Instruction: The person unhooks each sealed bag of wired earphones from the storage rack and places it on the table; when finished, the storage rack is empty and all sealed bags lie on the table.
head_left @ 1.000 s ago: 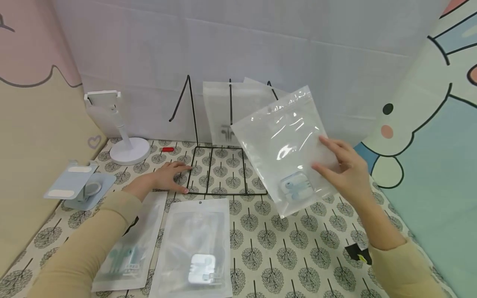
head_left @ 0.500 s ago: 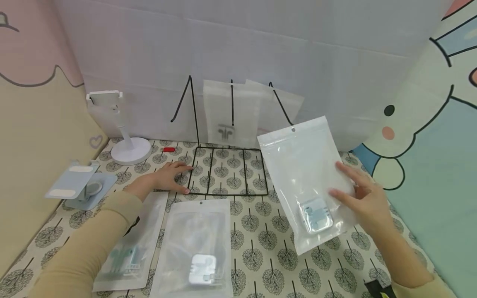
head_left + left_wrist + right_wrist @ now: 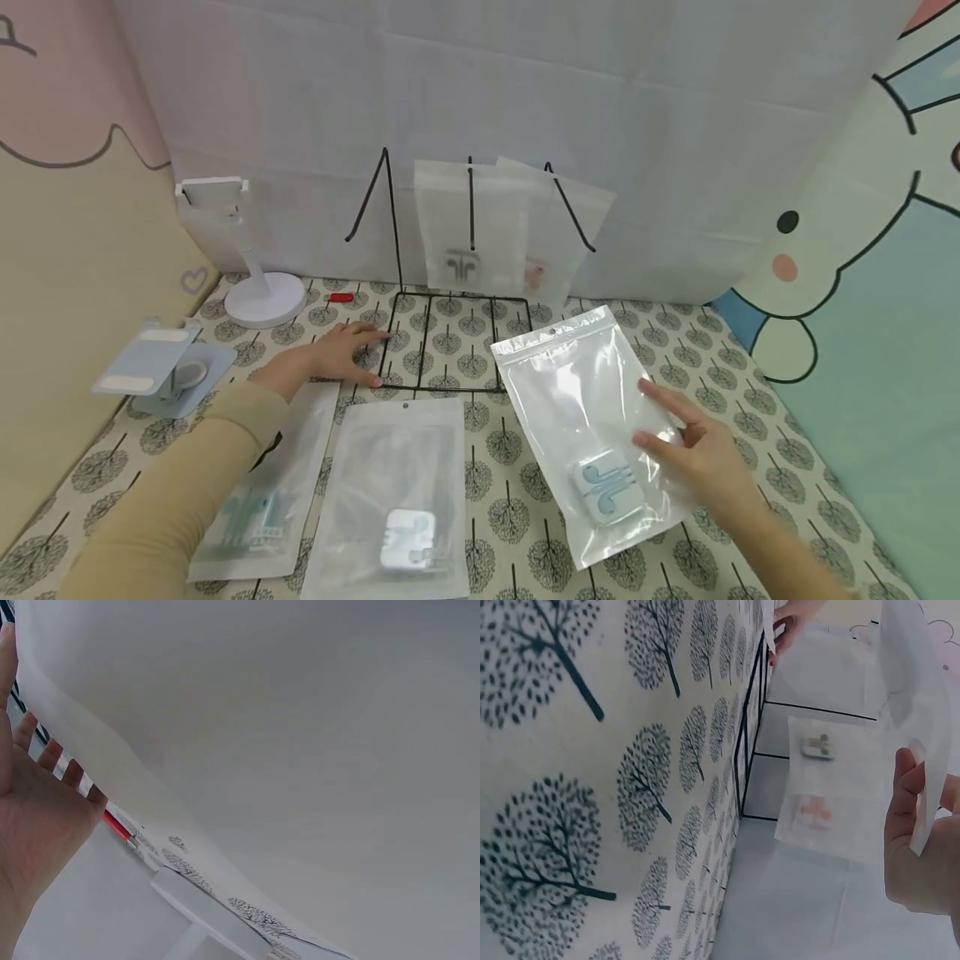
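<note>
From afar, I watch the right hand point(image 3: 701, 462) pinch a zip-top earphone pouch point(image 3: 570, 392) at lower right of frame while the left hand point(image 3: 339, 357), thumb and fingers apart, touches the wire rack point(image 3: 423, 342) near center.

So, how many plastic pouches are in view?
5: a held pouch in the right hand; a middle pouch and a right pouch hanging on the wire rack; a front pouch and a left pouch lying on the table. More may hide behind the hanging two.
</note>
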Demonstrator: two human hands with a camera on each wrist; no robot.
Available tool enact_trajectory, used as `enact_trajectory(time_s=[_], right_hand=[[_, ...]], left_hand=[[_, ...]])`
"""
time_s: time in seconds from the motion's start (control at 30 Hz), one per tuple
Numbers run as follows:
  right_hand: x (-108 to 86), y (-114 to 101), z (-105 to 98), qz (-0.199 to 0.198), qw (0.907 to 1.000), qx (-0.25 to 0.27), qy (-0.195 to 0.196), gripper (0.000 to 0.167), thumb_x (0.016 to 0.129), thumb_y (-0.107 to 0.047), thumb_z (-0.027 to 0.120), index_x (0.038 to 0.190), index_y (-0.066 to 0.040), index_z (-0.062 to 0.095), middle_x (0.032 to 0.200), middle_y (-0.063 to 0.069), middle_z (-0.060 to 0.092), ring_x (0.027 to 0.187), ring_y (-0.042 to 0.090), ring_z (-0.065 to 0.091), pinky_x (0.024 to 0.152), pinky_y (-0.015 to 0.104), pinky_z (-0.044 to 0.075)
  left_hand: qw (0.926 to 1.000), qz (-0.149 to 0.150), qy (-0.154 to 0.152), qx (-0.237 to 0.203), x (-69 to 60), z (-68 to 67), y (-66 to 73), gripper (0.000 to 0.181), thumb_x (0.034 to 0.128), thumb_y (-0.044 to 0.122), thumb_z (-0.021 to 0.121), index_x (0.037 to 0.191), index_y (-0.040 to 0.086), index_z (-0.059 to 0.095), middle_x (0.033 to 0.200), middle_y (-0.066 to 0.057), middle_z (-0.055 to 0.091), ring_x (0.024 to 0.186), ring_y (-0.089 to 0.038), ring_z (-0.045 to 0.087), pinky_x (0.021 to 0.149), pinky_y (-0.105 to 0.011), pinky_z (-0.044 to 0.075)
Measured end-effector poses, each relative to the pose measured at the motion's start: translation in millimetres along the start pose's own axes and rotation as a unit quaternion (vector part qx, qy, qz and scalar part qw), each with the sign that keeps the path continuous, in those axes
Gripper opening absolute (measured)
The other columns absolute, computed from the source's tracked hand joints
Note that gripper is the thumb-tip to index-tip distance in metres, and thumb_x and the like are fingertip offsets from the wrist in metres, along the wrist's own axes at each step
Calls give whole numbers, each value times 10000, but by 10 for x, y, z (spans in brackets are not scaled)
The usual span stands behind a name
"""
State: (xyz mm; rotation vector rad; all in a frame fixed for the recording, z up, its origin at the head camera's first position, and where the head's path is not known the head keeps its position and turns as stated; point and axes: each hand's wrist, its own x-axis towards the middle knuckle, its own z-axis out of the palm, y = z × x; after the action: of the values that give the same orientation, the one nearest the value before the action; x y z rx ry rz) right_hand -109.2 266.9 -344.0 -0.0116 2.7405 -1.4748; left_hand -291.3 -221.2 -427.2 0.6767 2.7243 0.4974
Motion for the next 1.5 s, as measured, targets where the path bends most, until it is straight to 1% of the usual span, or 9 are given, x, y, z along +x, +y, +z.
enact_trajectory(time_s=[0.27,0.43,0.57,0.7,0.83,1.0,1.2,1.4,1.5], right_hand=[[-37,158,350,55,9993,363,-94,681,798,-268,750,1410,-263,451,1504,126,333,431,32,405,369,204,415],[-88,225,554,495,9986,43,-166,679,772,-312,762,1383,-333,467,1508,108,333,445,44,398,385,204,430],[-105,285,681,549,9982,-158,-205,682,763,-281,769,1377,-329,476,1499,103,349,495,88,440,430,226,473],[-97,355,751,144,9981,-599,-30,679,746,-241,788,1366,-247,511,1450,173,402,786,225,637,584,235,555],[-60,401,747,-179,9943,-1052,1,660,725,-201,804,1333,-169,551,1387,231,453,1068,409,597,734,300,577],[5,410,672,-426,9903,-1274,-362,623,697,-184,818,1269,-77,595,1271,299,520,1006,403,616,793,348,566],[90,445,537,-887,9785,-1371,-1256,649,690,-264,815,1265,-69,586,1110,136,622,830,172,598,648,223,537],[137,458,503,-1294,9601,-1932,-1551,743,657,-388,818,1295,-101,569,1250,146,600,1129,346,564,965,520,447],[148,450,501,-1340,9517,-2167,-1715,798,646,-452,811,1312,-93,557,1191,129,632,1086,301,586,952,499,464]], left_hand=[[9999,3,-35,-99,-29,-48,60,903,785,540,694,1493,152,290,1537,-201,175,1340,-599,66,1003,-767,126],[9999,29,-45,-138,-43,-54,83,894,790,526,696,1490,142,296,1536,-206,179,1341,-598,62,1008,-764,121],[9999,-20,-51,-115,-52,-40,74,903,786,537,695,1494,151,288,1541,-198,172,1345,-594,59,1005,-767,116],[9999,-21,-40,-130,-45,-34,60,914,778,548,696,1494,153,288,1541,-198,171,1342,-598,58,1000,-771,110],[9999,-26,-67,-116,-24,-28,40,918,777,556,692,1497,161,282,1546,-193,161,1342,-599,49,1005,-768,107],[9999,-43,-97,-105,-13,-15,21,922,776,571,686,1500,172,276,1548,-182,157,1344,-598,41,1006,-768,106],[9999,2,-60,-113,-28,-25,38,916,782,559,687,1495,150,281,1541,-199,164,1336,-606,53,995,-774,126],[9999,29,-57,-153,-29,-37,50,909,787,542,692,1493,138,286,1538,-208,164,1333,-609,53,989,-779,130],[9998,22,-83,-160,-22,-36,50,909,786,542,693,1496,151,282,1543,-200,158,1338,-604,49,991,-778,129]])
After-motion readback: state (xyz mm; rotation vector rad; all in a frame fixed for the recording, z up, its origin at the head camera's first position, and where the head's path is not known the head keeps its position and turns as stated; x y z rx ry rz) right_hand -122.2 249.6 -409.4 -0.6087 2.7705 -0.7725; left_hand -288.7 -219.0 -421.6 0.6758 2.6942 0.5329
